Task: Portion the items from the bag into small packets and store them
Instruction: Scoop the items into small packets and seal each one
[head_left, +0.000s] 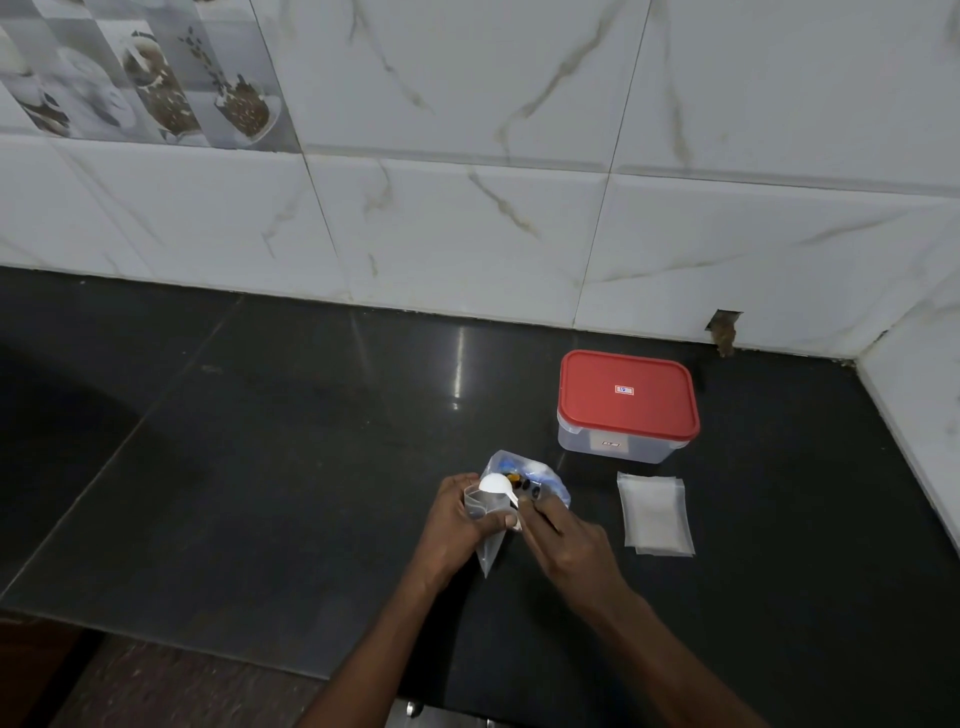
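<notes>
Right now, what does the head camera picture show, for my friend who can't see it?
The left hand holds a small clear packet while the right hand holds a white scoop at its mouth, above a black counter. The bag sits just behind; a stack of empty packets and a red-lidded box lie to the right.

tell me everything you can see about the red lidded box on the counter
The container is a rectangular box with rounded corners, a see-through plastic-looking body and a red lid closed on top. A small white sticker sits mid-lid, another label on the near wall; both unreadable. It stands upright on the dark countertop near the tiled wall, behind the stack of clear packets and apart from it; only the countertop touches it.
</notes>
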